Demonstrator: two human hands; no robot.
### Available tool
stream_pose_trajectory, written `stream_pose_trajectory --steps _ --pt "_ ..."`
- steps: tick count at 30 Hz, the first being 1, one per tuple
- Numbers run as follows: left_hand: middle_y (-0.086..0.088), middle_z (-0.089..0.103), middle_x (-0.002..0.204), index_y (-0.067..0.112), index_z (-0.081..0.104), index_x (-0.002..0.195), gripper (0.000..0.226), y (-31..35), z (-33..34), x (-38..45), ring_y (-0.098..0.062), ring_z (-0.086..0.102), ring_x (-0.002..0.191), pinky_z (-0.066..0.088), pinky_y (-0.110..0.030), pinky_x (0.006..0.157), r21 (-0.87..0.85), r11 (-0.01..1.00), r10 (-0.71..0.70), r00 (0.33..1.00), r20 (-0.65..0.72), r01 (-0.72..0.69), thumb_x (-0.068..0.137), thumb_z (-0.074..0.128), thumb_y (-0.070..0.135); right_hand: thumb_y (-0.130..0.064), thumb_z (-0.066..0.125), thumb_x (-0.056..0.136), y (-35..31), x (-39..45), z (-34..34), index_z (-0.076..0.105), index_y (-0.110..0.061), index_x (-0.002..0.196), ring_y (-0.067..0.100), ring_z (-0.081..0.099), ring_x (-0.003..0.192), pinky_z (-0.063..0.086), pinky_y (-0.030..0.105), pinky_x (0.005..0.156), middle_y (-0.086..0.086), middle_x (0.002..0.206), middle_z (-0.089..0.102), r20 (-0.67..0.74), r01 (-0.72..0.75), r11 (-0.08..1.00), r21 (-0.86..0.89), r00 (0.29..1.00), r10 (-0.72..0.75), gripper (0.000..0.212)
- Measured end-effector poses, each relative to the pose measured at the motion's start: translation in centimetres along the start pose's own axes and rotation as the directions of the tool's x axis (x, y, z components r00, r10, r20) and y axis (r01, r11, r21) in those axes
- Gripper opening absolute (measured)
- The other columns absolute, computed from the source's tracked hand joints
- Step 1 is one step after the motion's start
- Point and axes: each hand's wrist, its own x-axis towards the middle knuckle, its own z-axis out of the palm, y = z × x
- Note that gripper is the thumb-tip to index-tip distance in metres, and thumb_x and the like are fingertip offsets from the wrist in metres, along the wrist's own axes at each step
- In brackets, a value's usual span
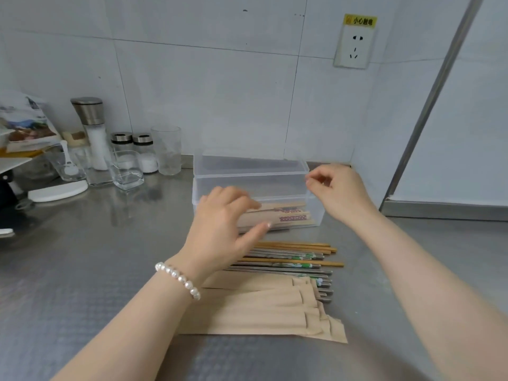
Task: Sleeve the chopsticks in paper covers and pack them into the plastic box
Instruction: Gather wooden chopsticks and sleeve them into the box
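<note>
Clear plastic box; tan paper covers; steel-grey counter; white pearl bracelet.

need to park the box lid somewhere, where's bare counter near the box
Bare steel counter lies left of the left hand, in front of the jars and glasses. Another patch lies right of the plastic box, toward the wall ledge. In front of the box it is crowded: loose chopsticks and paper covers.

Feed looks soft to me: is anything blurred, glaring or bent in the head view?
Head view: both hands, left and right, show slight motion blur; the steel counter carries soft glare; the metal post leans from wide-angle distortion; the plastic box reads clearly.
</note>
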Motion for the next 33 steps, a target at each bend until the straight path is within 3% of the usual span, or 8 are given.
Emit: stream_pose_trajectory --steps 3,5,8,14,20,27,30,33 --pt "0.005 0.063 0.085 0.019 0.068 0.087 0.053 1.3 0.5 -0.5 -0.015 0.054 0.082 0.046 -0.036 0.077 -0.078 0.992 0.114 0.957 0.267 -0.096 0.070 0.052 0.066 -0.010 0.064 0.083 0.4 -1.9 0.7 0.071 -0.013 0.079 0.000 0.051 0.060 0.040 0.013 0.060 -0.010 0.067 0.062 0.117 -0.030 0.983 0.181 0.993 0.009 0.009" --pt "0.006 0.062 0.083 0.020 0.069 0.084 0.059 1.7 0.8 -0.6 -0.013 0.053 0.081 0.045 -0.031 0.077 -0.066 0.990 0.137 0.921 0.364 -0.121 0.062 0.052 0.072 -0.013 0.068 0.081 1.3 -2.9 1.2 0.072 -0.015 0.076 -0.001 0.050 0.054 0.038 0.011 0.056 -0.012 0.062 0.059 0.220 -0.025 0.993 0.119 0.975 -0.002 0.006" --pt "0.012 0.059 0.081 0.022 0.068 0.082 0.059 2.3 0.4 -0.5 -0.008 0.053 0.079 0.044 -0.024 0.075 -0.090 0.995 0.067 0.888 0.454 -0.029 0.051 0.064 0.072 -0.021 0.074 0.077 2.5 -3.7 0.9 0.072 -0.020 0.073 0.003 0.048 0.056 0.038 0.017 0.056 -0.007 0.063 0.061 0.359 -0.030 0.999 -0.029 0.933 0.039 0.004" --pt "0.008 0.064 0.080 0.021 0.068 0.079 0.048 3.3 0.2 -0.7 -0.008 0.055 0.074 0.046 -0.025 0.071 -0.160 0.979 0.002 0.774 0.633 0.129 0.043 0.086 0.047 -0.017 0.073 0.077 1.9 -3.6 -0.2 0.070 -0.021 0.072 0.009 0.052 0.059 0.045 0.025 0.064 -0.004 0.063 0.060 0.408 -0.048 0.999 -0.008 0.912 0.047 0.006" --pt "0.003 0.066 0.075 0.024 0.067 0.074 0.041 2.8 0.7 -0.8 -0.010 0.056 0.068 0.049 -0.027 0.067 -0.179 0.963 -0.017 0.709 0.705 0.201 0.044 0.088 0.041 -0.016 0.072 0.078 1.4 -4.0 0.5 0.072 -0.017 0.079 0.005 0.047 0.056 0.039 0.018 0.056 -0.008 0.059 0.055 0.497 -0.024 0.999 -0.036 0.867 0.039 0.001" --pt "0.005 0.065 0.068 0.020 0.069 0.073 0.038 2.8 0.7 -0.9 -0.004 0.053 0.060 0.045 -0.020 0.060 -0.206 0.952 -0.020 0.720 0.694 0.225 0.048 0.085 0.044 -0.002 0.071 0.075 4.1 -3.1 -0.4 0.068 -0.017 0.076 0.015 0.054 0.068 0.046 0.027 0.074 -0.003 0.065 0.057 0.502 -0.117 0.981 -0.152 0.846 0.179 0.015" --pt "0.010 0.061 0.069 0.022 0.067 0.071 0.034 2.3 1.0 -0.8 -0.004 0.052 0.064 0.044 -0.019 0.063 -0.220 0.949 -0.063 0.816 0.575 0.228 0.057 0.074 0.052 0.002 0.073 0.073 5.5 -2.6 -1.6 0.067 -0.013 0.078 0.018 0.053 0.068 0.045 0.029 0.076 0.003 0.066 0.057 0.512 -0.174 0.975 -0.141 0.830 0.222 0.017" --pt "0.010 0.057 0.080 0.022 0.067 0.081 0.021 1.2 1.7 -0.8 -0.008 0.052 0.074 0.042 -0.023 0.072 -0.127 0.981 -0.082 0.905 0.418 0.148 0.073 0.070 0.042 0.000 0.075 0.071 6.3 -2.5 -1.7 0.065 -0.017 0.080 0.015 0.052 0.064 0.044 0.029 0.075 0.001 0.068 0.056 0.533 -0.199 0.972 -0.124 0.813 0.234 0.021"
